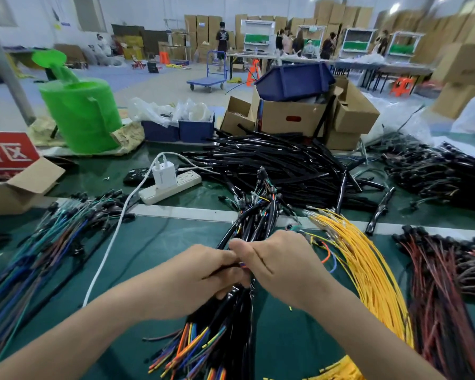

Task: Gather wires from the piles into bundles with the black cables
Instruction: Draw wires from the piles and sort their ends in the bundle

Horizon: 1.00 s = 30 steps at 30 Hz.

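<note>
A thick bundle of wires (254, 215) in black sleeves, with coloured ends fanning out near me, lies on the green table (154, 242). My left hand (203, 272) grips the bundle at its middle. My right hand (274, 264) meets it there and pinches the wires between thumb and fingers. A pile of yellow wires (368, 267) curves along the right. Red and dark wires (444, 283) lie further right. A heap of blue, green and brown wires (44, 242) spreads on the left. A pile of black cables (274, 163) sits behind the bundle.
A white power strip (173, 185) with a charger and its white cord (104, 256) crosses the table at left. Cardboard boxes (307, 116), blue bins (178, 130), a green roll (83, 113) and an open box (14, 190) line the far edge. People stand at benches far behind.
</note>
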{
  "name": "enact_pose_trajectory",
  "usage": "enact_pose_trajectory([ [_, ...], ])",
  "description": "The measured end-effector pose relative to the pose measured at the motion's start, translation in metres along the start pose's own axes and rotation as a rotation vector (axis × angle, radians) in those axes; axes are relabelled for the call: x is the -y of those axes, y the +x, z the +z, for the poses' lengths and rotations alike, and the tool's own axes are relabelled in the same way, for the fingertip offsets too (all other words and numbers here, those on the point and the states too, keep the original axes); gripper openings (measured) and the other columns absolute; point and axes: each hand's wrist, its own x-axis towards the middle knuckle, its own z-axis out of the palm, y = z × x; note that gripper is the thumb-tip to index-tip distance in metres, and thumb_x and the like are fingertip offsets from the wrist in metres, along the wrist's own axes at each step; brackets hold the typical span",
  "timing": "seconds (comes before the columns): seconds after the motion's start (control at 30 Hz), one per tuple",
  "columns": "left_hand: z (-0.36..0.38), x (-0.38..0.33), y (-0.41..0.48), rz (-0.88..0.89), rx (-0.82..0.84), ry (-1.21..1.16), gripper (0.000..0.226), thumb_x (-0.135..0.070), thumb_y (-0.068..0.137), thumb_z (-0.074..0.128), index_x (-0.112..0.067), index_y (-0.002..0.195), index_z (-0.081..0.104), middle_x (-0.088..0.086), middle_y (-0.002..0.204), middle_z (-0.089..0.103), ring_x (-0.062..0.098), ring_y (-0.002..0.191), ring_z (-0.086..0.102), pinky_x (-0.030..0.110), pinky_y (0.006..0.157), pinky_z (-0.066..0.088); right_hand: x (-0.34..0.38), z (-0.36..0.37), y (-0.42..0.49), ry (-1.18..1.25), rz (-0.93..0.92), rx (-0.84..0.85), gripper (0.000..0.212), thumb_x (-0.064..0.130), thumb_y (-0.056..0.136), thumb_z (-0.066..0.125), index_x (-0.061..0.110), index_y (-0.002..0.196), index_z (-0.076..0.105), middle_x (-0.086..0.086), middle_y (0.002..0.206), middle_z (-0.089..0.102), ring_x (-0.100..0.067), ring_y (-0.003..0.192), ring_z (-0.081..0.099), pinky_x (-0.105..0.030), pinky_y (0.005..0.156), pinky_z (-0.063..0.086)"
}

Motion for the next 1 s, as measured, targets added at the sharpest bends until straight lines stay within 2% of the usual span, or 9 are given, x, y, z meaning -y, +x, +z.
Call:
enact_pose_trajectory([
  [0.13,0.001,0.003,-0.008,0.035,-0.019,-0.001,0.032,-0.023,0.100,0.042,-0.039,0.077,0.055,-0.018,0.058,0.049,0.002,0.056,0.043,0.016,0.056,0.036,0.004,0.006,0.002,0.104,0.003,0.105,0.081,0.070,0.080,0.000,0.022,0.067,0.064,0.007,0.057,0.063,-0.012,0.056,0.050,-0.028,0.062,0.038],
  [0.23,0.006,0.008,-0.013,0.094,-0.106,-0.025,0.021,-0.027,0.100,0.040,-0.033,0.090,0.058,-0.017,0.063,0.047,0.004,0.059,0.039,0.019,0.059,0.036,-0.001,0.016,-0.001,0.207,0.059,0.050,0.071,0.075,0.076,0.013,0.016,0.061,0.049,0.002,0.046,0.041,-0.017,0.052,0.039,-0.032,0.057,0.035],
  [0.37,-0.004,0.018,-0.021,-0.009,-0.186,-0.260,0.028,-0.047,0.089,0.038,-0.027,0.077,0.054,-0.010,0.051,0.037,0.005,0.047,0.031,0.017,0.046,0.029,-0.024,0.020,-0.004,0.428,0.164,-0.106,0.049,0.064,0.086,0.029,0.030,0.053,0.040,0.005,0.048,0.032,-0.010,0.046,0.032,-0.020,0.050,0.023],
  [0.5,-0.011,0.020,-0.022,-0.038,-0.150,-0.317,0.043,-0.050,0.088,0.034,-0.020,0.083,0.065,-0.008,0.050,0.033,0.004,0.045,0.029,0.010,0.044,0.027,-0.036,0.018,-0.005,0.288,0.051,-0.272,0.048,0.054,0.099,0.023,0.034,0.055,0.024,0.011,0.044,0.021,-0.004,0.038,0.025,-0.019,0.047,0.019],
  [0.67,-0.024,0.013,-0.019,-0.103,-0.034,-0.280,0.047,-0.050,0.089,0.032,-0.018,0.074,0.063,-0.009,0.051,0.039,0.004,0.046,0.031,0.012,0.046,0.028,-0.033,-0.001,0.004,0.041,-0.113,-0.184,0.056,0.044,0.099,0.028,0.020,0.050,0.043,0.005,0.042,0.041,-0.017,0.039,0.035,-0.025,0.041,0.031],
  [0.73,-0.021,0.003,-0.014,-0.092,0.013,-0.180,0.044,-0.051,0.088,0.030,-0.021,0.070,0.058,-0.012,0.051,0.042,0.004,0.047,0.035,0.011,0.048,0.028,-0.020,-0.004,0.009,-0.045,-0.164,-0.036,0.063,0.048,0.095,0.017,0.019,0.065,0.064,0.001,0.055,0.060,-0.024,0.051,0.056,-0.033,0.047,0.042],
  [0.8,-0.016,-0.004,-0.010,-0.059,0.050,-0.111,0.040,-0.048,0.092,0.029,-0.027,0.067,0.050,-0.016,0.051,0.043,0.004,0.048,0.037,0.012,0.049,0.028,-0.008,-0.002,0.013,-0.015,-0.229,0.020,0.070,0.053,0.092,0.005,0.023,0.084,0.068,0.000,0.068,0.067,-0.026,0.064,0.061,-0.039,0.058,0.046],
  [0.9,-0.016,-0.013,-0.011,-0.004,0.076,-0.177,0.037,-0.043,0.099,0.031,-0.029,0.067,0.044,-0.015,0.056,0.041,0.004,0.051,0.035,0.012,0.051,0.029,0.002,-0.001,0.012,0.324,-0.194,-0.060,0.062,0.059,0.096,0.011,0.022,0.057,0.041,0.000,0.049,0.042,-0.022,0.047,0.040,-0.035,0.047,0.036],
  [1.0,-0.021,-0.013,-0.014,0.021,0.038,-0.218,0.037,-0.044,0.096,0.034,-0.018,0.074,0.049,-0.011,0.058,0.038,0.005,0.051,0.032,0.014,0.051,0.029,-0.010,0.003,0.008,0.403,-0.104,-0.073,0.056,0.075,0.086,0.018,0.029,0.056,0.028,0.004,0.048,0.029,-0.013,0.046,0.031,-0.032,0.048,0.027],
])
